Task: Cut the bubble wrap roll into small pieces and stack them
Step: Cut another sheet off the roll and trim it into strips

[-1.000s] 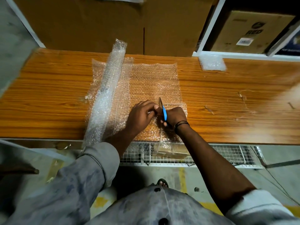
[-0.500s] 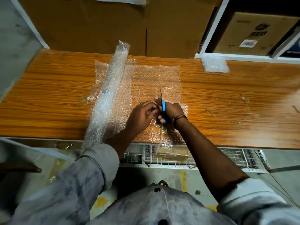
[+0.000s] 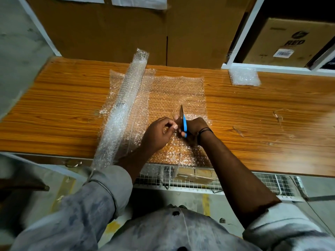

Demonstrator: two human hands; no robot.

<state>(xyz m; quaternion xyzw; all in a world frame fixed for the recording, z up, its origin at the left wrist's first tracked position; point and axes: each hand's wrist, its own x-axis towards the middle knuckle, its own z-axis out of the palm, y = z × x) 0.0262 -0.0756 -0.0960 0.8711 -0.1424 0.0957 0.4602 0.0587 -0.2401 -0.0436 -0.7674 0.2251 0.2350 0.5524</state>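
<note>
— Two hands logged; pose of each?
— Knuckles up, the left hand (image 3: 159,133) rests on the unrolled bubble wrap sheet (image 3: 177,91), fingers curled and pinching the film just left of the scissors (image 3: 183,122). Beside it the right hand (image 3: 194,125) is wrapped round the blue handles, blade tip pointing at the far edge.
— Roll position?
— The bubble wrap roll (image 3: 125,109) lies left of both hands on the wooden table (image 3: 63,105), near end overhanging. The stack of cut pieces (image 3: 243,77) sits far right, well apart.
</note>
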